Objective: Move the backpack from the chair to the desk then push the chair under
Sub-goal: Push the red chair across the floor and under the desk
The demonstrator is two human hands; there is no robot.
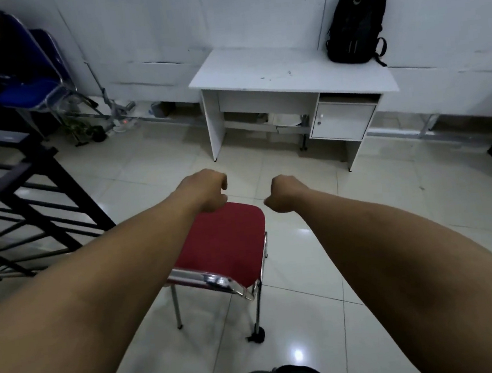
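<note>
Glossy pale floor tiles (pixel 313 316) fill the near ground, and over them both bare forearms reach forward above the red chair (pixel 223 243), whose seat is bare. The left hand (pixel 205 190) and right hand (pixel 282 193) each have their grip curled into a loose fist with nothing in it, hovering at the chair's far edge with no clear contact. Well beyond, the black backpack (pixel 355 23) stands upright on the white desk (pixel 272 71) at its right rear, leaning on the wall, so the carry looks done and only pushing the chair under remains.
</note>
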